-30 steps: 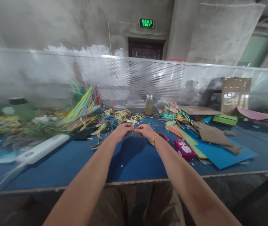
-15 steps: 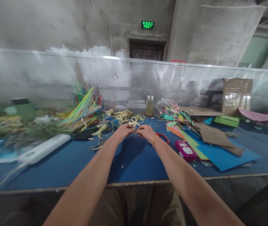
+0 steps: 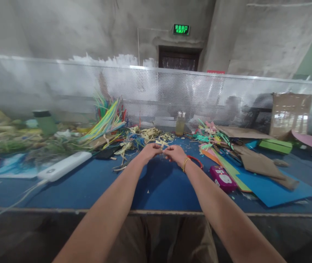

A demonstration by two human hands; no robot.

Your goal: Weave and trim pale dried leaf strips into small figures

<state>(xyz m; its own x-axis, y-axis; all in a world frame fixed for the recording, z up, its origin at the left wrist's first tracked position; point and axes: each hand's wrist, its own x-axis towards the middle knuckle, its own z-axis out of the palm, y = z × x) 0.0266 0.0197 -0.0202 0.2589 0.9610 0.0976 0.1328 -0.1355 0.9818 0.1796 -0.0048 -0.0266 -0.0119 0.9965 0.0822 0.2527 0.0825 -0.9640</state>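
far, a shiny metal screen (image 3: 186, 91) and rough wall (image 3: 90, 29); left, a smooth white plastic box (image 3: 65, 166); right, matt cardboard (image 3: 261, 168) and a glossy purple case (image 3: 223, 179).

left hand (image 3: 150, 152) and right hand (image 3: 177, 154) just beside each other over blue table (image 3: 167, 193), fingers curled, held item too small to tell. pale scraps (image 3: 149, 134) behind, purple case (image 3: 223, 178) right, white power strip (image 3: 66, 166) left.
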